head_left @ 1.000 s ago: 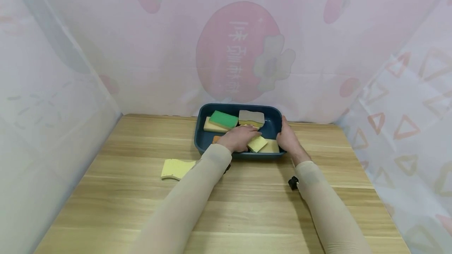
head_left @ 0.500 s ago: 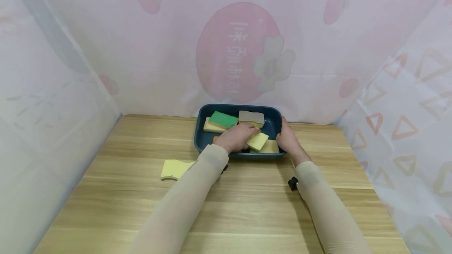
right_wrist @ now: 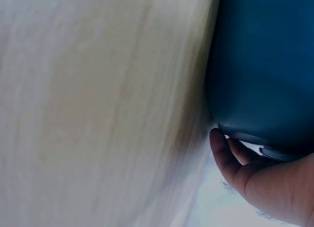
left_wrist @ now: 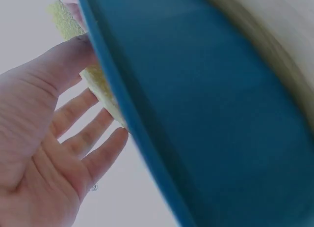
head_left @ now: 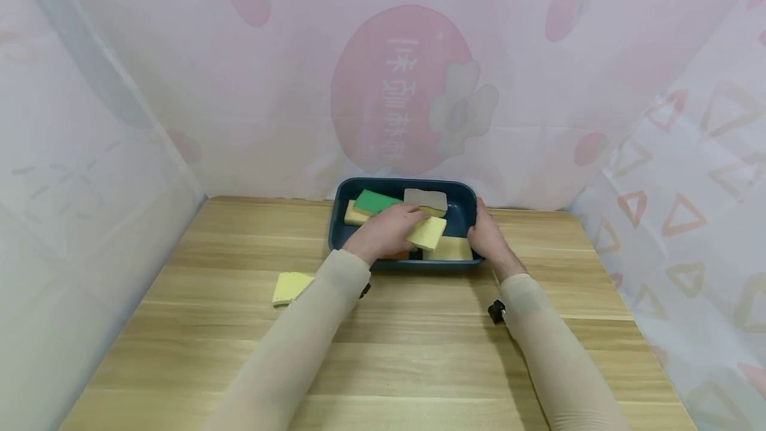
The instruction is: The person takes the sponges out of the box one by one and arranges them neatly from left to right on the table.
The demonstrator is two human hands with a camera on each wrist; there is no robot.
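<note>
Pink printed curtains enclosed the wooden desk [head_left: 419, 364], where the left hand [head_left: 383, 235] pinched a pale yellow sponge [head_left: 426, 233], judged light, soft and best held by its edges, above the blue tray [head_left: 463, 215], whose right wall the right hand [head_left: 487, 238] clasped.

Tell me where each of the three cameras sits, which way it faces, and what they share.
Head: worn high, looking forward and down at the wooden table, both sleeved forearms and hands over the blue tray.
Left wrist: beside the tray's outer wall, showing the left hand and the yellow sponge.
Right wrist: low at the tray's corner, showing the right hand and table.
Shared: the blue tray is in all three; the yellow sponge is in two.
</note>
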